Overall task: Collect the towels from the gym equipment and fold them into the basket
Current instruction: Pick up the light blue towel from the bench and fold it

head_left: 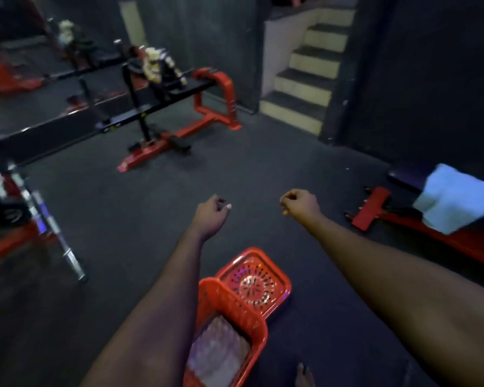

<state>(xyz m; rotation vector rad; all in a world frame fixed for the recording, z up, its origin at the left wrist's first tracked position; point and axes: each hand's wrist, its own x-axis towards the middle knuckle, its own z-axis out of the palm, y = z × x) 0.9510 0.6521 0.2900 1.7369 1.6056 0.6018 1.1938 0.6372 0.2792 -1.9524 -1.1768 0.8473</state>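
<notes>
A red plastic basket [259,335] stands on the floor below my arms, with a pale folded towel [217,353] inside it. Its red perforated lid [253,280] lies flat just beyond it. A light blue towel [456,198] is draped over a bench at the right edge. A yellowish patterned towel [153,65] hangs on the red and black machine at the back. My left hand [211,212] and my right hand [301,203] are stretched forward over the floor, both loosely curled and holding nothing.
The red and black machine [215,107] stands at the back centre before a wall mirror. A bench with a red frame [372,209] is at the right. Stairs [308,74] rise at the back right. A rack with chrome bars [39,213] fills the left. Dark rubber floor lies between.
</notes>
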